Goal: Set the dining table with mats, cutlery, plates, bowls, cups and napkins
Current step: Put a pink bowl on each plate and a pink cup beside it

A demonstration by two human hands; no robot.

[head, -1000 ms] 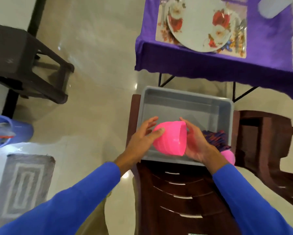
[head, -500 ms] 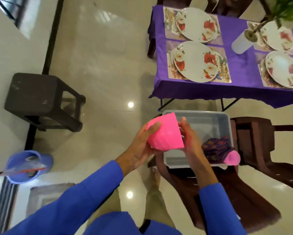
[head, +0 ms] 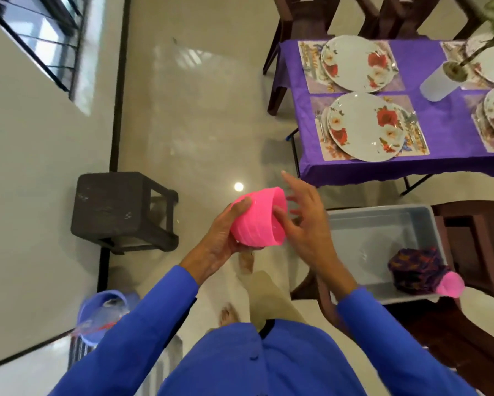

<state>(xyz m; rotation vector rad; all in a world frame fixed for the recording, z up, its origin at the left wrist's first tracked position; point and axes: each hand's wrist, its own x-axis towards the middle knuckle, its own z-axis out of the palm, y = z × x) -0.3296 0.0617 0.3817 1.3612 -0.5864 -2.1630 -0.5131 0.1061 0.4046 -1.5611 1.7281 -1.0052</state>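
A stack of pink bowls (head: 257, 221) is held on its side in front of me, above the floor. My left hand (head: 221, 244) grips it from the left and below. My right hand (head: 305, 224) is beside its open rim, thumb touching the edge, fingers spread. The grey tub (head: 383, 224) on a wooden chair at the right holds folded purple patterned napkins (head: 417, 270) and a pink cup (head: 451, 285). The purple-clothed table (head: 440, 138) at the upper right carries mats, cutlery and flowered plates (head: 365, 127).
A dark plastic stool (head: 122, 210) stands on the floor to the left. A blue bucket (head: 102, 312) sits at the lower left by the wall. A white vase with a plant (head: 440, 81) stands on the table. Wooden chairs (head: 480, 238) flank the table.
Both hands lifted the pink bowls out of the tub and carried them left, away from it. My right hand loosened and spread its fingers. The view rose, showing more of the table.
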